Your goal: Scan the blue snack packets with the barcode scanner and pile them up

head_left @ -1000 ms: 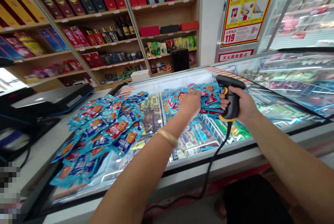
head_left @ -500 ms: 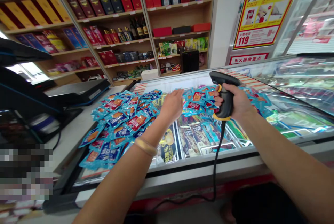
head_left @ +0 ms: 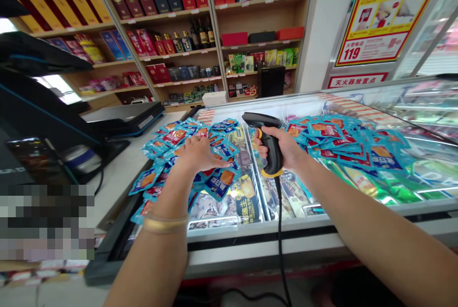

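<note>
Scanner (head_left: 270,147): black with yellow trim, just toward 3 o'clock of centre in the head view, upright, its cable (head_left: 281,240) hanging toward 5 o'clock.
Right hand (head_left: 282,147): closed around the scanner's handle.
Left hand (head_left: 203,156): over the near-left packet pile (head_left: 218,184), toward 8 o'clock, palm down, thumb spread apart from the fingers; whether it touches a packet cannot be told.
Second packet pile (head_left: 358,144): at 3 o'clock, on the freezer (head_left: 250,244), beyond the right forearm.
Bangle (head_left: 166,224): gold, on the left wrist.
Poster (head_left: 379,13): at 2 o'clock, marked 119.
Shelves (head_left: 246,15): boxes and bottles, 10 to 12 o'clock.
</note>
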Motion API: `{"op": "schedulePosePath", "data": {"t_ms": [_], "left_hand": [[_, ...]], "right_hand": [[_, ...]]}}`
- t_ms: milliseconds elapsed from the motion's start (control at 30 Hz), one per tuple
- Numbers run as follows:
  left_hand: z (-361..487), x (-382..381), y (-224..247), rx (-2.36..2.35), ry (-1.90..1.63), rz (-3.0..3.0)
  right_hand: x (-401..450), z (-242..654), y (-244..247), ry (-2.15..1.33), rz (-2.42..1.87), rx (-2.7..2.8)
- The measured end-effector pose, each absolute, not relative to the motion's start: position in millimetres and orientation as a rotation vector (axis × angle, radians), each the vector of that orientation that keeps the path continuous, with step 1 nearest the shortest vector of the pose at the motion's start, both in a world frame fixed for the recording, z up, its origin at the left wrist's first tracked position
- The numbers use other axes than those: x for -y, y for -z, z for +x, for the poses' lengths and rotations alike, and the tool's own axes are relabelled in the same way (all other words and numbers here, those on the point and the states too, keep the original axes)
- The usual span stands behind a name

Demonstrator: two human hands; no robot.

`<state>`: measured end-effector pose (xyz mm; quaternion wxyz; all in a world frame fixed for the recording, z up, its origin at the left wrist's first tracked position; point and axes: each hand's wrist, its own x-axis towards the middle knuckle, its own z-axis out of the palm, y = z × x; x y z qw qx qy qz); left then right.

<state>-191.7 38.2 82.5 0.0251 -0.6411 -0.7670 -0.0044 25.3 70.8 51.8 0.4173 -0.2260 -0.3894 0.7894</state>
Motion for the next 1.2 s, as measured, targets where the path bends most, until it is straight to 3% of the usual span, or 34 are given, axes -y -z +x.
{"op": "schedulePosePath", "data": {"t_ms": [233,433,667,933,1033,1200], "left_hand": [[-193,-34,-80,2.364,-0.148,-1.929],[-194,-35,-73,2.36,0.071,-1.925],[-193,-45,-68,2.316,1.021,-2.004],[-179,-50,-67,2.312,2.691,-2.101],[-176,-49,-67,2.387,2.928,-2.008],[-172,-48,-65,2.46,2.896,-1.925]], "right_hand": [[-65,34,-49,-2.008,-0.617,0.939],[-65,33,-48,-2.018,-0.623,0.979],[-63,31,-46,-2.018,-0.619,1.027],[-61,32,-45,-1.998,-0.557,1.075],[-59,32,-46,-2.0,-0.524,1.084],[-58,31,-46,-2.012,-0.496,1.096]]}}
